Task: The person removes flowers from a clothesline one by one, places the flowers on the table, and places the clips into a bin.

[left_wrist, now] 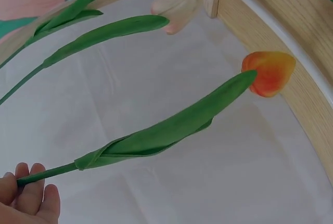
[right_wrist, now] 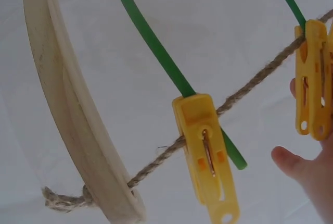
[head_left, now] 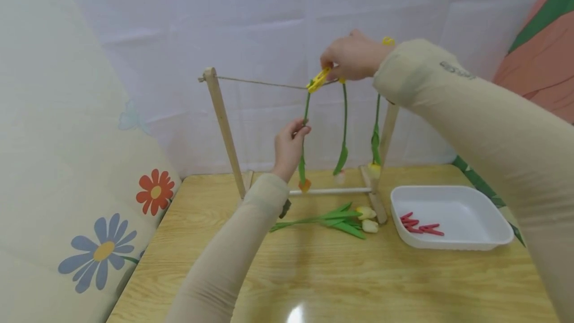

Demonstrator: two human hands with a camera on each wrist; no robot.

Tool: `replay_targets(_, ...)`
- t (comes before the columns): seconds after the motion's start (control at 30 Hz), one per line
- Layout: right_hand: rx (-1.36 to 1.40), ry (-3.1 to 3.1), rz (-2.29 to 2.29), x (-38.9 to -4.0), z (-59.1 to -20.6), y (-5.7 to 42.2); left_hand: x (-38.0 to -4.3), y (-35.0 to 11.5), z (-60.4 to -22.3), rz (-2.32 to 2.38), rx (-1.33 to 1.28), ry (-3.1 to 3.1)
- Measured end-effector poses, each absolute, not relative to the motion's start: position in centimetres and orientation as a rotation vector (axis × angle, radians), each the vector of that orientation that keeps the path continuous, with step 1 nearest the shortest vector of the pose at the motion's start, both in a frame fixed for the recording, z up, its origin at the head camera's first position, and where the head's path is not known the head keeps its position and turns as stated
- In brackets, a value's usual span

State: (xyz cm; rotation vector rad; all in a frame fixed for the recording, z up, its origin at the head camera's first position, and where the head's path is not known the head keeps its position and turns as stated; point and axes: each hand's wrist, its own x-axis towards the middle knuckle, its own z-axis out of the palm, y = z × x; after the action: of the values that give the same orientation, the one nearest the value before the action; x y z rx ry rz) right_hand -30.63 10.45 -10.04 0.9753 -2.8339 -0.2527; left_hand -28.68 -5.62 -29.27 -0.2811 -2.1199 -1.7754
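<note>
My left hand (head_left: pixel 288 149) pinches the green stem of an orange tulip (left_wrist: pixel 269 74), which hangs bloom down. Above it, my right hand (head_left: pixel 354 56) grips a yellow clothespin (head_left: pixel 318 80) by its handle end. The clothespin's tip meets the stem's upper end at the twine (head_left: pixel 264 82); whether it bites both is unclear. Farther right on the twine hang a pale pink-white tulip (left_wrist: pixel 174 11) and a yellow tulip (head_left: pixel 374 170), bloom down. Another yellow clothespin (right_wrist: pixel 200 140) clamps a stem to the twine near the post.
A wooden frame with a left post (head_left: pixel 226 131) and a white lower bar (head_left: pixel 332 191) carries the twine. More tulips (head_left: pixel 343 221) lie on the table (head_left: pixel 358 283) before it. At right, a white tub (head_left: pixel 475 213) contains several red clothespins (head_left: pixel 419 226).
</note>
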Motion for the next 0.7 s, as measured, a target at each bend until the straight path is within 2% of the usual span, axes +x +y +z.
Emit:
replay_targets(0.27,1.075,-2.473,-0.261,-29.2,-11.6,10.7,-28.5,-5.9,-29.5,-1.774,-0.270,-2.124)
replay_targets(0.7,1.028,-2.014,0.015,-27.2,-14.9,12.7,-27.1,-6.5,-29.9,-1.794,-0.243,-2.134)
